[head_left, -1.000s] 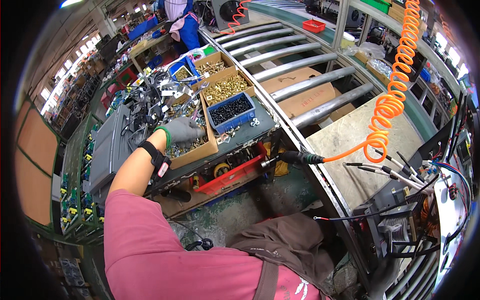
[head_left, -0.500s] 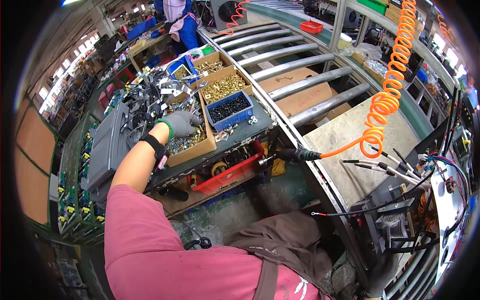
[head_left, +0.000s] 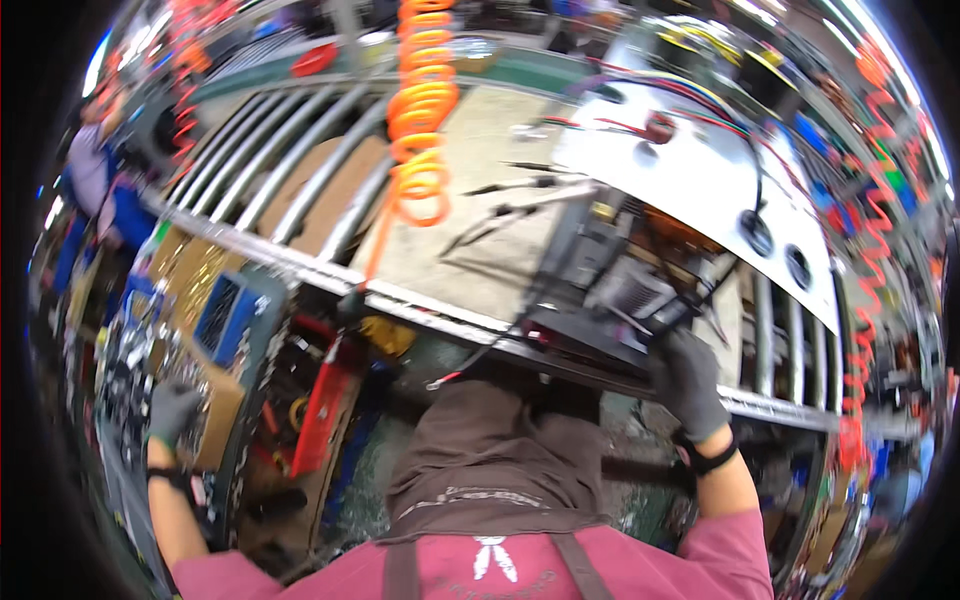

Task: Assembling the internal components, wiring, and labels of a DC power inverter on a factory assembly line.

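Observation:
My left hand [head_left: 175,410], in a grey glove, is over the cardboard carton [head_left: 222,420] of loose metal parts at the left. Its fingers look curled in; whatever they may hold is blurred. Beside that carton lie a blue bin [head_left: 222,318] of dark screws and a carton of brass-coloured fittings [head_left: 193,285]. My right hand [head_left: 688,385], gloved too, is at the near edge of an opened appliance chassis [head_left: 590,345] with a finned metal block [head_left: 635,290] and wires. Motion smears its fingers, so its grip is unclear. Behind the chassis stands a white panel [head_left: 690,165] carrying coloured wires.
An orange coiled hose [head_left: 420,120] hangs down to a driver tool [head_left: 350,305] at the conveyor's edge. Metal rollers [head_left: 310,185] run left of a flat board [head_left: 480,240]. A red tray [head_left: 325,415] sits under the left bench. Another person [head_left: 95,170] stands far left.
My view has swung right, bringing the chassis and white panel to the middle. My left hand still is over the parts carton. My right hand, partly seen low at the right before, now shows fully.

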Tool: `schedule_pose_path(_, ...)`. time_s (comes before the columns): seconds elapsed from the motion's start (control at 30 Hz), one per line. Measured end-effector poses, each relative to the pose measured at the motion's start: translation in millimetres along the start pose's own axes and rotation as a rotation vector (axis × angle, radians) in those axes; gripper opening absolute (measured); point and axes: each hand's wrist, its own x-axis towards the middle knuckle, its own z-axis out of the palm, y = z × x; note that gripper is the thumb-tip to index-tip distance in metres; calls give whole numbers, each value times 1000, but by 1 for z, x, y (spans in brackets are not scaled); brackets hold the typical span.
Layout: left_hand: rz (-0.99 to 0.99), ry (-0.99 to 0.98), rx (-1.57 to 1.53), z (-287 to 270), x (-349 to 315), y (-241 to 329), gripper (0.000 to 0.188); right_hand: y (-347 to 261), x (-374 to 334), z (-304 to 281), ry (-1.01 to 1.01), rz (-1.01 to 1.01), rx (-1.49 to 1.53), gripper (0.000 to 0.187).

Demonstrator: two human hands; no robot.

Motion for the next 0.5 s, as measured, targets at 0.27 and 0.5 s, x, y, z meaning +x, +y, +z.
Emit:
schedule_pose_path(0.27, 361, 28, -510, 41, -66, 179, 24, -3, 15, -17, -9, -47, 88, 20)
schedule_pose_path(0.5, 848, -687, -571, 206, -101, 376, 26, 6, 16, -16, -4, -85, 77, 21)
